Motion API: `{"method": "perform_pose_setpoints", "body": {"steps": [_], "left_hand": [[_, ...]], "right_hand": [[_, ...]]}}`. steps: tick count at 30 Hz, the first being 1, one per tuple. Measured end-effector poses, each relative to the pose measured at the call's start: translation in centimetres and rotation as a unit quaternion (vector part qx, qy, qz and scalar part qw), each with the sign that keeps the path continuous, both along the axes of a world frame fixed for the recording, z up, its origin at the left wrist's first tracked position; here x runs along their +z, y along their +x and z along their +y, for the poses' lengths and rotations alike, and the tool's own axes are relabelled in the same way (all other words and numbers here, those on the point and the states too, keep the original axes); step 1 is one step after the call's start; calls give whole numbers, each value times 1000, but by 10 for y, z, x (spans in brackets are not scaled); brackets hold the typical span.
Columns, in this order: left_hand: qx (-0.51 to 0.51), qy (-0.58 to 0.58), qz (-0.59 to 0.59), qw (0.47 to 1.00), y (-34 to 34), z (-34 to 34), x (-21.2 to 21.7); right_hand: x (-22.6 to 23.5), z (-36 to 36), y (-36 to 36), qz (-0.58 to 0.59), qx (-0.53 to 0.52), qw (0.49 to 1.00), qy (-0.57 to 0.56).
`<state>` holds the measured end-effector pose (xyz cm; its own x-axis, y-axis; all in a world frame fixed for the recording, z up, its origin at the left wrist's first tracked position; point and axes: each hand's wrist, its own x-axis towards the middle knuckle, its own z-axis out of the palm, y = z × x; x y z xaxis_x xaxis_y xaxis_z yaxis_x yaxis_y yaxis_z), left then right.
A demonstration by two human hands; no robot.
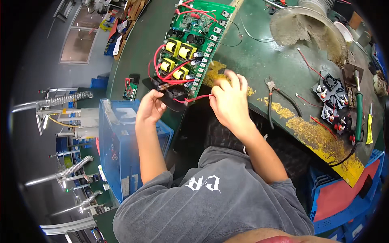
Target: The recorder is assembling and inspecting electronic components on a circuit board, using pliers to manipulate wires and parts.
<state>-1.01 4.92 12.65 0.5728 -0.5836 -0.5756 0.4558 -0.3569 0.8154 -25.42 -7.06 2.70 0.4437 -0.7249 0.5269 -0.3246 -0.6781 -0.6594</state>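
A long green circuit board (201,29) with yellow-wrapped transformers (186,51) and red wires lies at the bench's near edge. At its near end a black plate with a round fan (176,94) sticks out past the edge. My left hand (150,106) is closed on the left side of that plate, thumb on top. Between the fingertips of my right hand (231,97) is the end of a thin red wire (198,97), which runs left to the plate. The right hand's other fingers are curled and partly blurred.
Pliers (279,99) lie right of my right hand. Further right are small black fans (331,87) with red leads and a green-handled soldering iron (359,109). A dusty fume hood (308,34) stands behind. Blue bins (117,150) are at left; a smaller board (130,90) lies near them.
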Motion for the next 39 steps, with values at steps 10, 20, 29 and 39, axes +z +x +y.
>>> {"method": "perform_pose_setpoints", "body": {"steps": [10, 20, 29, 39], "left_hand": [[-43, 79, -44, 995, 34, -7, -27], [-161, 210, -30, 964, 63, -26, -38], [-287, 247, -211, 901, 94, -85, -22], [-382, 257, -274, 844, 175, -196, -15]], "right_hand": [[64, 6, -80, -123, 159, 954, 221], [52, 5, -86, -176, 203, 933, 238], [65, 13, -57, -273, 262, 890, 255], [40, 2, -70, -64, 342, 921, 174]]}}
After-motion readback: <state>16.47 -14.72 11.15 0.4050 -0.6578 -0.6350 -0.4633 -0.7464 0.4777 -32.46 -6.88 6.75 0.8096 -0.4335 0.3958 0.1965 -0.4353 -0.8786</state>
